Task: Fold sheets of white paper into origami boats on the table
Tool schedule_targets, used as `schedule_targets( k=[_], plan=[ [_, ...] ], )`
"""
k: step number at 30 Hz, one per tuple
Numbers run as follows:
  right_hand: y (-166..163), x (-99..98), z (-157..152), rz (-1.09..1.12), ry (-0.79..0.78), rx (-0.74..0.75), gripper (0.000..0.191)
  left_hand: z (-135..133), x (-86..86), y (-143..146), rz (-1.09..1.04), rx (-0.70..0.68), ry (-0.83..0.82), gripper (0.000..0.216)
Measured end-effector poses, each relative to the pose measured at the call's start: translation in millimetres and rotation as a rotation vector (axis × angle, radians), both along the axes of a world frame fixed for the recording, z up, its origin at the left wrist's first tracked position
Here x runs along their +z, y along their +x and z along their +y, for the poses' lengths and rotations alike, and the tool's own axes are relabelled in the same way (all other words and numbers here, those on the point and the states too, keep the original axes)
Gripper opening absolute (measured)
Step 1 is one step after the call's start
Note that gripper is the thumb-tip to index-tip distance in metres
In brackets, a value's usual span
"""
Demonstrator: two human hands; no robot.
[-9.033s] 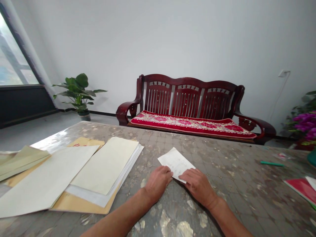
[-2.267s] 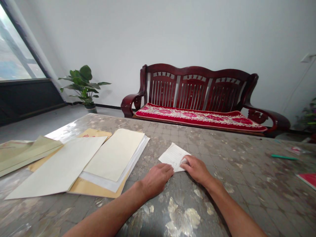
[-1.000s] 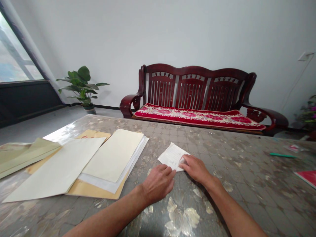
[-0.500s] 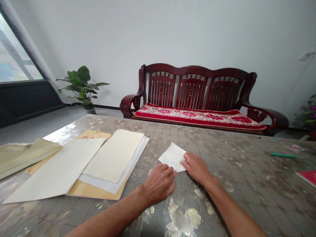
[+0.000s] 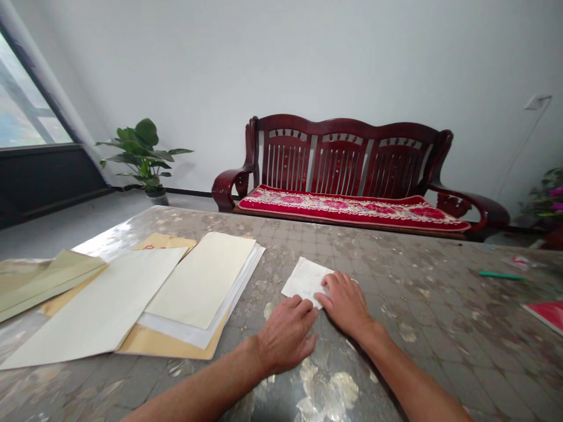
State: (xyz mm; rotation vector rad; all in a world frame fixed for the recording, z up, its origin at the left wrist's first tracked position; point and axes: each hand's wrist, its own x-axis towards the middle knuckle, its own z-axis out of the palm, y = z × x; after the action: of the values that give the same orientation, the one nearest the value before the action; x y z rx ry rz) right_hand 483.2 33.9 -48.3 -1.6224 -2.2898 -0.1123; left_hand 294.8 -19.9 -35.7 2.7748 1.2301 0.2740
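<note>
A small folded white paper with faint writing lies on the patterned table. My right hand lies flat over its near right part, fingers stretched out and pressing down. My left hand rests on the table just in front of the paper's near edge, its fingertips touching that edge, fingers loosely extended.
A stack of cream, white and brown envelopes and sheets lies to the left, with greenish folders further left. A green pen and a red booklet are at the right. A wooden bench stands beyond the table.
My right hand has slid left along the folded paper, covering more of it. My left hand has drawn slightly nearer. The paper stays in place.
</note>
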Motion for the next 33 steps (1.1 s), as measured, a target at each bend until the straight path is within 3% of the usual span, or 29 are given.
schedule_targets(
  k=[3,13,16,18,22,27,33],
  plan=[
    [1,-2.5,2,-0.030,0.000,-0.023,0.018,-1,0.7,1,-0.008,-0.005,-0.014,0.026],
    [42,6.6,27,-0.031,0.021,-0.247,0.011,-11,-1.5,20,0.042,0.011,0.013,0.024],
    [41,13.2,13,0.198,0.035,-0.085,0.017,-13,-9.2,34,0.065,0.051,0.046,0.021],
    [33,17.8,2,0.332,-0.048,0.059,0.019,-12,-13.8,46,0.065,0.083,0.067,0.021],
    [19,20.9,-13,0.324,-0.259,0.257,0.024,-6,-10.9,61,0.060,0.157,0.012,0.023],
    [22,16.1,-16,0.252,-0.250,0.389,0.031,-1,9.4,34,0.031,0.018,-0.074,0.018],
    [29,6.5,-20,0.228,-0.184,0.394,0.034,3,15.3,-6,0.081,-0.114,-0.105,0.038]
  ],
)
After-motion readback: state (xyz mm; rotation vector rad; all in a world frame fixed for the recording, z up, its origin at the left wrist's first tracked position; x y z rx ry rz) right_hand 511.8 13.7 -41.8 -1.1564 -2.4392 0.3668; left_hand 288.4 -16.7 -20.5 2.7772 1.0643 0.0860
